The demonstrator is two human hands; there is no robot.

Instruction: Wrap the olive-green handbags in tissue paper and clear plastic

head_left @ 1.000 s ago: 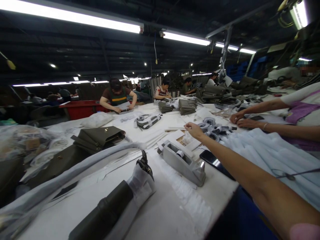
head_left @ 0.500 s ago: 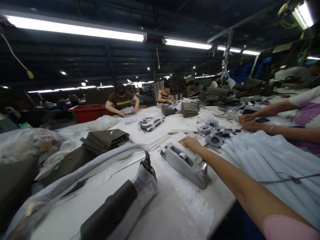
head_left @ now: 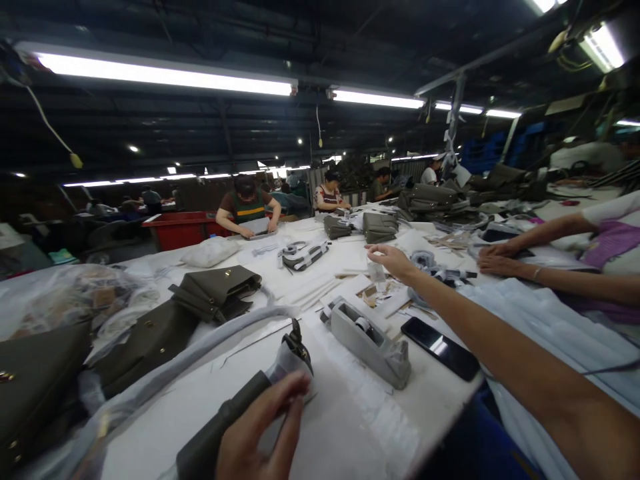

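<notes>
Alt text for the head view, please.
Right hand extends over a cluttered white table, a translucent piece at its fingers; left hand is in front of a dark, partly wrapped item. Grey tape dispenser and black phone lie nearby.

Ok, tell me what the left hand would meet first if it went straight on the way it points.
The left hand would probably meet the olive piece's wrapped end, showing just beyond it. Depth is unclear; if it passes above that, the grey tape dispenser seems next.
</notes>
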